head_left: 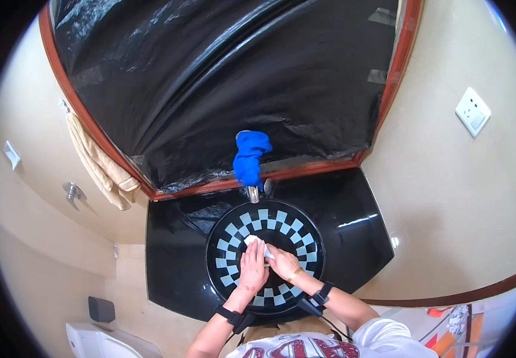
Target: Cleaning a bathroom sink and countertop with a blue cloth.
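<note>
My left hand [253, 269] and my right hand [284, 262] meet over a round black basin [212, 271] with a ring of pale checkered squares. Between them is a small white thing [252, 240], soft-looking like a tissue or cloth; its exact kind is hard to make out. The left fingers lie close together along it, while the right fingers and thumb close round its other side. Beyond my hands a metal faucet [253, 194] stands at the basin's far rim, with a blue cloth [250, 156] draped over its upper part.
A glossy black counter [353, 209] surrounds the basin. Black plastic sheeting [240, 77] covers the red-framed panel behind it. A beige towel [100, 161] hangs at left, above a metal handle [74, 192]. A white socket [473, 111] is on the right wall. A white toilet [103, 341] stands lower left.
</note>
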Available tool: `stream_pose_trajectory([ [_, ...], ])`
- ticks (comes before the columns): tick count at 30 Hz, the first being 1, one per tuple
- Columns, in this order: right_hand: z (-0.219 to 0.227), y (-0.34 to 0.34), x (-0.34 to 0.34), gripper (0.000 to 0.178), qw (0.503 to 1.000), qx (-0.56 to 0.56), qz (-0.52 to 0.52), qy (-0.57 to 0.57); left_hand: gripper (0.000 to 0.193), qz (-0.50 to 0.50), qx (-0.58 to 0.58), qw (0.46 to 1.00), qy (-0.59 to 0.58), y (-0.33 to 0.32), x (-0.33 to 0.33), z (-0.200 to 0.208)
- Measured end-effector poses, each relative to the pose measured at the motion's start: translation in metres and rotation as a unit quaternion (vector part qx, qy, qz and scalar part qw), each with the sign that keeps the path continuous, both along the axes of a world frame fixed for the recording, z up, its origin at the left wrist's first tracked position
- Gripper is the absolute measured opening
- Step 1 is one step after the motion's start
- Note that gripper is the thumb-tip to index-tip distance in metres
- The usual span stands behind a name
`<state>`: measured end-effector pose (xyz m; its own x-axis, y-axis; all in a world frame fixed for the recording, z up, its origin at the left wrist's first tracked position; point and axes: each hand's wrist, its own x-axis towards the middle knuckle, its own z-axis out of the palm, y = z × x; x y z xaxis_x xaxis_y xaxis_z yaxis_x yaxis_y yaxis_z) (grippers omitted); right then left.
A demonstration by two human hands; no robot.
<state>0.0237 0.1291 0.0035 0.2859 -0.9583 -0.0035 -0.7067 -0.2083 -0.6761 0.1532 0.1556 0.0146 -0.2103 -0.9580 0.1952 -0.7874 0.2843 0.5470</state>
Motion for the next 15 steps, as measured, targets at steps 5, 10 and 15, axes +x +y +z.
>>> stream_pose_trajectory([
  [5,-0.012,-0.001,-0.045,0.031,0.987,0.065,0.015,0.147,0.061,-0.070,0.024,0.992,-0.098,-0.003,-0.020,-0.021],
  [10,-0.013,-0.009,-0.060,0.028,0.996,0.056,-0.021,0.063,0.059,-0.032,-0.018,0.994,-0.106,-0.011,-0.046,-0.003],
  [15,0.001,-0.016,-0.074,0.029,0.997,0.055,-0.003,-0.048,0.056,0.027,-0.052,0.996,-0.072,-0.015,-0.059,0.014],
])
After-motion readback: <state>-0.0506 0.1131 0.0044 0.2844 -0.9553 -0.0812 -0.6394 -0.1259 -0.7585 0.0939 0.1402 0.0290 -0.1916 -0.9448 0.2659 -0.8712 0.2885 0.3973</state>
